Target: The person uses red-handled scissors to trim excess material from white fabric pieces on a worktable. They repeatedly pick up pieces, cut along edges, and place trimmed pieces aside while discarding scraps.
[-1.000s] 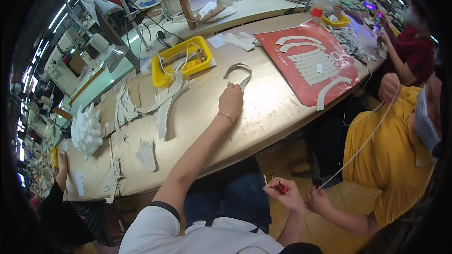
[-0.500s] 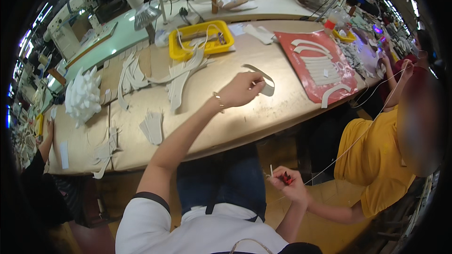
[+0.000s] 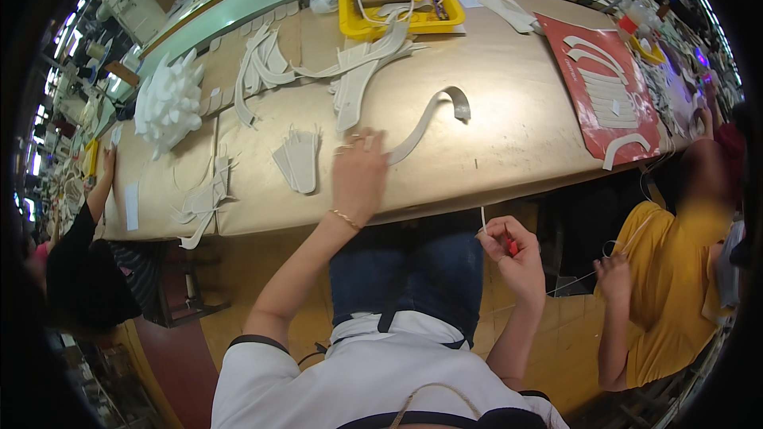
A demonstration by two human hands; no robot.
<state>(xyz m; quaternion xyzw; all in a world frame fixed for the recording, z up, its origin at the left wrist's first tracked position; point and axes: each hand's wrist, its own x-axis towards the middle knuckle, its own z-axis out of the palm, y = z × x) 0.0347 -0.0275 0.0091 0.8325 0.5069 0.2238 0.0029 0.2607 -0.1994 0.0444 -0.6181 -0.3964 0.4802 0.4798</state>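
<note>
My left hand [image 3: 359, 176] lies palm down near the table's front edge, its fingers apart and pointing away from me. A long, curved grey strip [image 3: 429, 121] reaches from the side of this hand across the tabletop, its far end curling over; whether its near end is under my thumb is hidden. Off the front edge, my right hand [image 3: 515, 260] is closed around a small red tool [image 3: 512, 247], mostly hidden by the fingers. A thin white strip [image 3: 483, 219] sticks up from its fingertips. Just left of my left hand sits a small fan of pale tapered pieces [image 3: 299, 160].
Behind lie bundled pale strips [image 3: 362, 71] and a yellow tray [image 3: 401, 25]. A white spiky bundle [image 3: 168, 103] stands left; a red sheet [image 3: 600, 87] with pale pieces lies right. A co-worker in a yellow shirt [image 3: 664, 278] is close on my right, holding thin cord.
My left hand has moved left and nearer me, from a pinch on the grey strip to lying on the table. My right hand has risen toward the table edge. The view has shifted.
</note>
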